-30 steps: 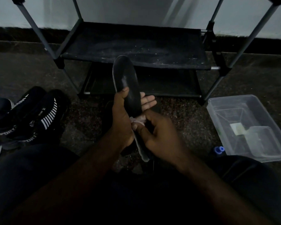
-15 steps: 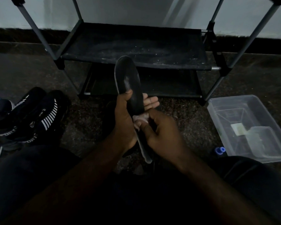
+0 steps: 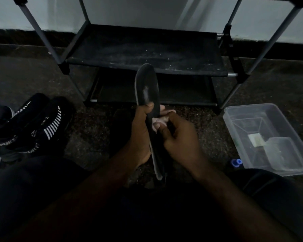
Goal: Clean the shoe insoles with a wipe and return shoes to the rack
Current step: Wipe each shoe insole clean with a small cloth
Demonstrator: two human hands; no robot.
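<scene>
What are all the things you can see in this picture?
insole: one, black, held upright in the middle, in front of the rack
wipe: one, pale, pressed against the insole
rack: one, black shelves with grey poles, by the wall
shoes: two, black with white stripes, on the floor at left; more cut off at the edge
box: one, clear, on the floor at right
small tub: one, clear, inside the box
cap: one, blue, on the floor beside the box
left hand: one, grips the insole
right hand: one, pinches the wipe
</scene>
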